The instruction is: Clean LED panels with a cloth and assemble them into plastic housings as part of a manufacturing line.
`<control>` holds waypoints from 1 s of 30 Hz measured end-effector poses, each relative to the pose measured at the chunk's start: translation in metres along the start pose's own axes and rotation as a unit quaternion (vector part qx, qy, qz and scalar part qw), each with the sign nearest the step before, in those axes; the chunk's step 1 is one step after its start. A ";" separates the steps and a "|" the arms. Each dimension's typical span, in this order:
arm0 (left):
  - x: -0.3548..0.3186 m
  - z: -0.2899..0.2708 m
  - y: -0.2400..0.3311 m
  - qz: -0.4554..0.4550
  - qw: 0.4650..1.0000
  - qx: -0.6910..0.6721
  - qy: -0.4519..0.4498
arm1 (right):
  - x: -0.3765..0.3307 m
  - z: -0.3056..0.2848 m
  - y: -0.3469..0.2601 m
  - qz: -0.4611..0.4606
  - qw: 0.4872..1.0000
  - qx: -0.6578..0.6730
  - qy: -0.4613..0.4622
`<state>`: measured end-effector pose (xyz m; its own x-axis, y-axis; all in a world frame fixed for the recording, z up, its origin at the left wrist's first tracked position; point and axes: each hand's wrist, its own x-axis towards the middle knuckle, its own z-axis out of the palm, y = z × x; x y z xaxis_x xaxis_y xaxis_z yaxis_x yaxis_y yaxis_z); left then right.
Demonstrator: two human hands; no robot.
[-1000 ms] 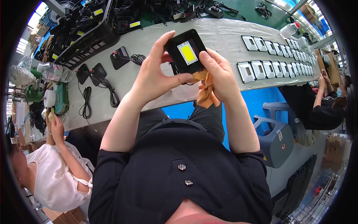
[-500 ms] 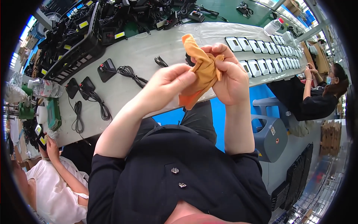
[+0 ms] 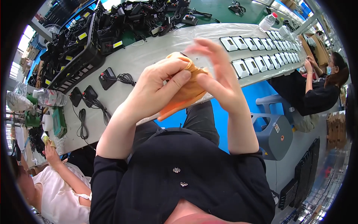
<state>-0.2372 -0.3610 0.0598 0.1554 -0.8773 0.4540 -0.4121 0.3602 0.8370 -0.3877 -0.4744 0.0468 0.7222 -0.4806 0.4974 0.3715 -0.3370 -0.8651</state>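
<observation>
A crumpled orange cloth (image 3: 183, 98) is bunched up in front of my body, over the near edge of the table. My left hand (image 3: 159, 83) grips it, thumb pressed against bent fingers, and a loose flap hangs below the palm. My right hand (image 3: 220, 84) is open at the cloth's right side, its fingers raised, apart and blurred by motion. The right thumb reaches to the cloth; whether it presses on it is hard to tell. Left of my hands, a black device (image 3: 107, 78) with a coiled cable lies on the table.
A black crate (image 3: 89, 59) full of cabled devices stands at the back left. Rows of white-and-black frames (image 3: 257, 65) lie at the right, near a red-capped bottle (image 3: 267, 22). Co-workers sit on both sides. A blue-grey stool (image 3: 278, 136) stands at my right.
My right hand has let its grip on the cloth go and its fingers have opened upward. My left hand has closed further round the cloth, whose upright end has folded down.
</observation>
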 end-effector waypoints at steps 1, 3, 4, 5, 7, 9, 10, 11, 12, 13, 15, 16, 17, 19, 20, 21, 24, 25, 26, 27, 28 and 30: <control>0.000 -0.007 0.007 -0.047 0.997 0.045 -0.043 | -0.003 -0.004 0.004 0.124 0.985 0.108 -0.049; -0.004 -0.011 0.006 -0.084 0.995 0.030 -0.044 | -0.002 -0.008 0.010 0.198 0.966 0.134 -0.101; -0.006 -0.011 0.006 -0.119 0.992 0.014 -0.047 | -0.008 -0.013 0.020 0.231 0.961 0.114 -0.096; -0.008 -0.008 0.002 -0.131 0.991 -0.014 -0.032 | -0.013 -0.013 0.020 0.247 0.950 0.167 -0.088; -0.011 -0.004 -0.009 -0.102 0.995 -0.013 -0.016 | -0.024 -0.011 0.032 0.261 0.912 0.301 -0.096; -0.012 -0.001 -0.009 -0.079 0.997 -0.006 -0.011 | -0.028 0.002 0.029 0.269 0.839 0.467 -0.077; -0.012 0.000 -0.013 -0.084 0.996 -0.009 -0.007 | -0.034 0.003 0.039 0.284 0.799 0.523 -0.088; -0.015 0.004 -0.017 -0.036 0.999 0.039 0.000 | -0.040 0.006 0.038 0.291 0.791 0.531 -0.084; -0.019 0.006 -0.020 0.012 0.996 0.087 0.007 | -0.045 0.011 0.037 0.298 0.783 0.539 -0.080; -0.022 0.007 -0.019 0.000 0.996 0.090 -0.009 | -0.047 0.017 0.041 0.241 0.779 0.562 -0.138; -0.027 0.006 -0.029 0.021 0.995 0.093 -0.008 | -0.065 0.006 0.047 0.272 0.786 0.541 -0.125; -0.031 0.000 -0.043 0.022 0.989 0.144 0.011 | -0.072 0.000 0.047 0.291 0.809 0.504 -0.079; -0.036 -0.003 -0.056 -0.019 0.984 0.166 0.054 | -0.075 -0.006 0.046 0.302 0.831 0.465 -0.039; -0.042 -0.005 -0.088 -0.094 0.963 0.241 0.076 | -0.077 -0.016 0.046 0.316 0.864 0.391 0.035; -0.044 0.000 -0.104 -0.096 0.963 0.240 0.077 | -0.078 -0.020 0.046 0.321 0.875 0.359 0.046; -0.041 0.009 -0.117 -0.108 0.948 0.292 0.068 | -0.076 -0.024 0.046 0.324 0.886 0.326 0.057; -0.018 0.027 -0.129 -0.119 0.927 0.354 0.042 | -0.076 -0.029 0.054 0.299 0.922 0.192 0.152; -0.007 0.033 -0.128 -0.093 0.898 0.427 0.045 | -0.073 -0.031 0.053 0.301 0.915 0.208 0.172; 0.002 0.039 -0.128 -0.065 0.864 0.496 0.046 | -0.073 -0.032 0.053 0.300 0.914 0.208 0.179; 0.009 0.047 -0.132 -0.074 0.858 0.506 0.049 | -0.074 -0.033 0.054 0.298 0.915 0.206 0.179; 0.016 0.052 -0.133 -0.070 0.859 0.505 0.044 | -0.073 -0.033 0.055 0.296 0.916 0.205 0.179; 0.029 0.062 -0.130 -0.133 0.887 0.443 -0.011 | -0.076 -0.029 0.059 0.294 0.931 0.138 0.166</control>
<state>-0.2345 -0.4529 -0.0543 0.3387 -0.9034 0.2630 -0.9086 -0.2416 0.3406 -0.4380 -0.4815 -0.0404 0.6455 -0.7552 -0.1140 0.1374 0.2617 -0.9553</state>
